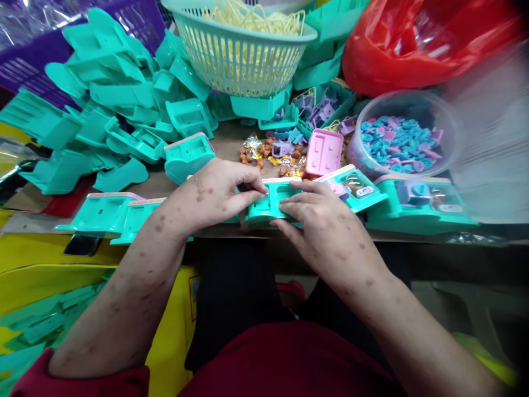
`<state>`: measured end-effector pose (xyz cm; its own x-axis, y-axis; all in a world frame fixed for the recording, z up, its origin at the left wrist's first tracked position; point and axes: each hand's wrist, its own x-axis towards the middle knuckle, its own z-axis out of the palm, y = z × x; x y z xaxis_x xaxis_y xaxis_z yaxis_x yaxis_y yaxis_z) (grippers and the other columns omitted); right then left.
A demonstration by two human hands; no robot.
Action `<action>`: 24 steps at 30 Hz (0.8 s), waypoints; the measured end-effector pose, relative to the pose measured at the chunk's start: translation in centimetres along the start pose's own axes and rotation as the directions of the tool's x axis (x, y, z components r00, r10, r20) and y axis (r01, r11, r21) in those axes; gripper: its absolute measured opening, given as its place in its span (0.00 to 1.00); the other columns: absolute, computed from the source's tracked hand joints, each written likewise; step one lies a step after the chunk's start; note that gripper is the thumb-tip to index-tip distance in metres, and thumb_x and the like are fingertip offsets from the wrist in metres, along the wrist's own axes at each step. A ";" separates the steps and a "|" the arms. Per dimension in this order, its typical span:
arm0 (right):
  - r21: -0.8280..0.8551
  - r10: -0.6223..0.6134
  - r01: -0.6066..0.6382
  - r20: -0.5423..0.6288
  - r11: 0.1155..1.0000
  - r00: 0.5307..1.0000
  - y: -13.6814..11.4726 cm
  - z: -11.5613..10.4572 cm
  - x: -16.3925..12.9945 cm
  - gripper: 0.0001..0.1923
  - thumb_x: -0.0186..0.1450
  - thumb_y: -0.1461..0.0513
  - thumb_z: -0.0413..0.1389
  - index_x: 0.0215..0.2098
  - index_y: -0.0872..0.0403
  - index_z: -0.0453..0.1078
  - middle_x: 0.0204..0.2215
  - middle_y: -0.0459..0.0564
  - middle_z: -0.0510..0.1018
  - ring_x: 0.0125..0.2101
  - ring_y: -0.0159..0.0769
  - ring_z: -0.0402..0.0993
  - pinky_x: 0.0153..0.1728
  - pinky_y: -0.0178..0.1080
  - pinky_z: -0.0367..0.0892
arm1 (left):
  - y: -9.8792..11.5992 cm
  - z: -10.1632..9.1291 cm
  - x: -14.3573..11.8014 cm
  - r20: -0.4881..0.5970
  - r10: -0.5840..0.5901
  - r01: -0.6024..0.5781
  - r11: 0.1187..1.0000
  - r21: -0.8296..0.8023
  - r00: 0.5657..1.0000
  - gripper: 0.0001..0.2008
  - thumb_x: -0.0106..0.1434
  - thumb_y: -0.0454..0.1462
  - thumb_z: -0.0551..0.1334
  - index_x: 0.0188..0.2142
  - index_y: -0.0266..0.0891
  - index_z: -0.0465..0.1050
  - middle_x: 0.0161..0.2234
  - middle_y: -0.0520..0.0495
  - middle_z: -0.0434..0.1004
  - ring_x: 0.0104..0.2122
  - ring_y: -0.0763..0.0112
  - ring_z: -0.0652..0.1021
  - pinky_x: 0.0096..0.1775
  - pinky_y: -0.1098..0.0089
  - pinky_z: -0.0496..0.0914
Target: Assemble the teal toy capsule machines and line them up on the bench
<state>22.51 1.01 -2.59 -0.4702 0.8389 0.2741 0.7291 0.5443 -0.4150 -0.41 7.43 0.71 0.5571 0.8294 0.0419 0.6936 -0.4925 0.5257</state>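
A teal plastic toy housing (284, 194) with a recessed front and a printed strip on top sits at the table's front edge. My right hand (324, 220) grips its right side, fingers over the front and thumb below. At its left side, my left hand (217, 190) has thumb and forefinger pinched together; whatever is between the tips is hidden. Right of it lies a teal housing (355, 187) fitted with a purple part and a clear window over something brown. Behind my right fingers stands a pink tray (324, 151), beside small brown figures (250, 153) and shiny wrappers.
Teal housings (124, 99) are heaped at the left. A pale green basket (248, 55) of yellowish strands stands behind. On the right are a clear tub (405, 138) of blue and pink parts, a red bag (413, 49) and another fitted housing (425, 204). A dark phone-like object (82, 244) lies left.
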 end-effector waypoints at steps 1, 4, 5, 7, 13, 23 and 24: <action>-0.001 0.001 -0.001 0.002 1.000 1.000 0.0 0.0 0.0 0.08 0.74 0.64 0.64 0.42 0.59 0.85 0.44 0.60 0.89 0.64 0.58 0.77 0.67 0.58 0.73 | 0.1 0.0 0.0 -0.002 -0.013 0.013 1.000 0.008 1.000 0.07 0.70 0.38 0.67 0.41 0.42 0.86 0.37 0.52 0.88 0.36 0.69 0.82 0.40 0.71 0.70; -0.004 0.006 -0.006 0.000 1.000 1.000 0.0 -0.1 0.1 0.07 0.74 0.64 0.64 0.42 0.59 0.85 0.44 0.59 0.89 0.64 0.58 0.77 0.67 0.57 0.73 | 0.2 0.1 0.1 -0.011 -0.006 0.006 0.999 0.036 1.000 0.07 0.70 0.38 0.67 0.41 0.41 0.85 0.37 0.51 0.88 0.36 0.69 0.82 0.39 0.70 0.69; -0.006 0.005 -0.005 -0.002 1.000 1.000 0.0 -0.1 0.1 0.07 0.74 0.64 0.64 0.42 0.59 0.85 0.44 0.60 0.89 0.64 0.58 0.77 0.67 0.57 0.73 | 0.3 0.1 0.0 -0.009 0.006 -0.006 0.999 0.047 1.000 0.07 0.70 0.38 0.66 0.41 0.41 0.85 0.37 0.51 0.88 0.36 0.68 0.82 0.40 0.70 0.69; -0.015 0.000 0.000 -0.006 1.000 1.000 0.1 -0.1 0.1 0.07 0.74 0.64 0.64 0.42 0.59 0.85 0.45 0.60 0.89 0.63 0.58 0.77 0.66 0.58 0.73 | 0.3 0.2 0.0 -0.004 0.023 -0.023 0.998 0.062 1.000 0.07 0.70 0.38 0.65 0.40 0.41 0.84 0.38 0.50 0.88 0.37 0.67 0.83 0.41 0.70 0.69; -0.019 0.018 -0.018 -0.003 1.000 1.000 0.0 -0.2 0.1 0.05 0.72 0.64 0.67 0.43 0.59 0.85 0.44 0.60 0.89 0.62 0.58 0.77 0.63 0.57 0.76 | 0.1 0.3 0.1 0.005 0.036 -0.036 0.996 0.082 0.999 0.07 0.70 0.37 0.65 0.41 0.41 0.84 0.37 0.50 0.88 0.36 0.67 0.83 0.40 0.69 0.68; -0.019 0.038 -0.037 0.028 0.999 0.999 0.2 0.1 0.1 0.04 0.72 0.64 0.67 0.42 0.57 0.85 0.43 0.59 0.89 0.65 0.58 0.75 0.64 0.55 0.74 | -0.4 0.7 0.1 -0.007 0.124 -0.123 0.987 0.099 0.992 0.06 0.71 0.36 0.66 0.40 0.40 0.83 0.36 0.49 0.88 0.35 0.67 0.82 0.38 0.68 0.68; -0.030 0.039 -0.038 0.029 0.999 0.999 0.2 0.1 0.2 0.04 0.72 0.63 0.67 0.42 0.57 0.85 0.43 0.59 0.89 0.64 0.58 0.75 0.63 0.55 0.74 | -0.3 0.8 0.1 -0.013 0.120 -0.118 0.987 0.107 0.993 0.06 0.70 0.36 0.66 0.40 0.40 0.83 0.36 0.49 0.88 0.34 0.67 0.82 0.38 0.68 0.67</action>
<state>22.52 1.25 -2.72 -0.4560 0.8590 0.2327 0.7611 0.5119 -0.3984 -0.20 7.46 -0.08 0.6303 0.7676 0.1161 0.6678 -0.6124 0.4232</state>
